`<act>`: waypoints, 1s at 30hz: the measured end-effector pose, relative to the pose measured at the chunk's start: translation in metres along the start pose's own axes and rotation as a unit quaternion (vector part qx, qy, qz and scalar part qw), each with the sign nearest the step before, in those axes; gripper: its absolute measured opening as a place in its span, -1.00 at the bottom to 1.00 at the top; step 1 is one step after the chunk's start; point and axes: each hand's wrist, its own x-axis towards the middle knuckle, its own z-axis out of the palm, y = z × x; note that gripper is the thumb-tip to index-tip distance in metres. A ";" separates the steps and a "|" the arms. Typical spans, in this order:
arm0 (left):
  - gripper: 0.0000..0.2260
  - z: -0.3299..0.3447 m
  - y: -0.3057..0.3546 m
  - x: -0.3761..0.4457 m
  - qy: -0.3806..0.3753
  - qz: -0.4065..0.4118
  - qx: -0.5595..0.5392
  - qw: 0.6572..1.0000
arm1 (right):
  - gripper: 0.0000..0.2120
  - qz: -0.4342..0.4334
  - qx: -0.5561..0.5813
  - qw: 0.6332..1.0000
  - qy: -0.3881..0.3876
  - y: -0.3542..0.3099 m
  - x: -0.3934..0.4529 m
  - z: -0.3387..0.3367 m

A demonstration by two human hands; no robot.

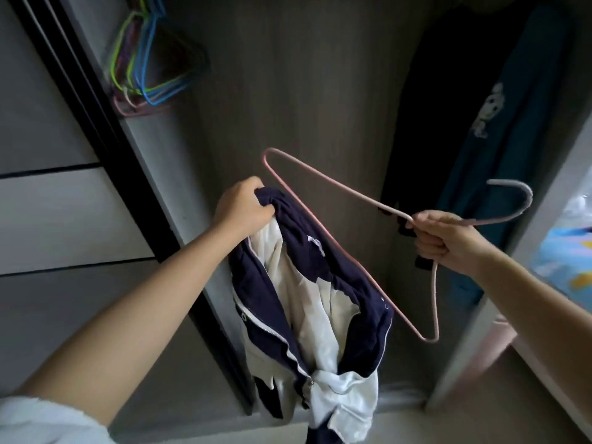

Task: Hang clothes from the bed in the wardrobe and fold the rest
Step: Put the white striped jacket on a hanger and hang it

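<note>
Left hand (241,209) bunching jacket (307,302) collar, right hand (443,240) fisting pink hanger (333,248) — hook rightward

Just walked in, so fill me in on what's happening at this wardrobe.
A person stands at the open wardrobe, getting a jacket onto a hanger. The left hand grips the bunched collar of a navy and white zip jacket, which hangs down loose. The right hand holds a pink hanger at its neck, tilted sideways beside the jacket; the jacket is not on it yet. Spare coloured hangers hang upper left, and a dark garment and a teal printed shirt hang on the right.
</note>
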 end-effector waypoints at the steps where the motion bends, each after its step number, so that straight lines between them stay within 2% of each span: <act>1: -0.89 0.002 0.002 -0.003 -0.016 0.030 0.047 0.998 | -0.69 0.009 -0.011 1.000 -0.014 -0.004 -0.012 -0.002; 4: -0.89 0.014 -0.004 -0.012 -0.054 0.117 0.111 0.985 | -0.61 0.060 -0.088 0.993 -0.041 -0.008 -0.055 -0.005; 6: -0.86 0.020 -0.006 -0.019 -0.082 0.148 0.152 0.974 | -0.58 0.092 -0.188 0.978 0.010 -0.007 -0.080 0.001; 8: -0.83 0.028 -0.006 -0.027 -0.117 0.176 0.192 0.958 | -0.85 0.113 -0.284 0.950 0.067 -0.004 -0.101 0.016; 9: -0.83 0.032 -0.002 -0.033 -0.137 0.190 0.204 0.950 | -0.83 0.108 -0.307 0.941 0.097 0.000 -0.111 0.021; 10: -0.82 0.037 0.000 -0.038 -0.154 0.204 0.208 0.944 | -0.70 0.106 -0.319 0.934 0.123 0.004 -0.119 0.024; 12: -0.82 0.043 0.007 -0.044 -0.178 0.226 0.204 0.936 | -0.59 0.097 -0.337 0.921 0.172 0.002 -0.132 0.042; 15: -0.85 0.041 0.021 -0.052 -0.190 0.259 0.190 0.928 | -0.65 0.085 -0.384 0.893 0.220 -0.014 -0.143 0.075; 18: -0.93 0.038 0.032 -0.065 -0.212 0.275 0.170 0.922 | -0.72 0.070 -0.457 0.859 0.220 -0.012 -0.150 0.104; 20: -0.88 0.033 0.038 -0.068 -0.214 0.285 0.148 0.922 | -0.72 0.069 -0.506 0.833 0.213 -0.008 -0.156 0.117; 24: -0.91 0.021 0.042 -0.069 -0.176 0.286 0.153 0.929 | -0.71 0.101 -0.407 0.866 0.271 -0.013 -0.165 0.118; 26: -0.83 0.014 0.041 -0.069 -0.145 0.269 0.190 0.933 | -0.70 0.085 -0.411 0.867 0.267 -0.017 -0.174 0.122; 30: -0.74 0.001 0.039 -0.073 -0.130 0.196 0.251 0.939 | -0.72 0.048 -0.394 0.883 0.250 -0.036 -0.199 0.130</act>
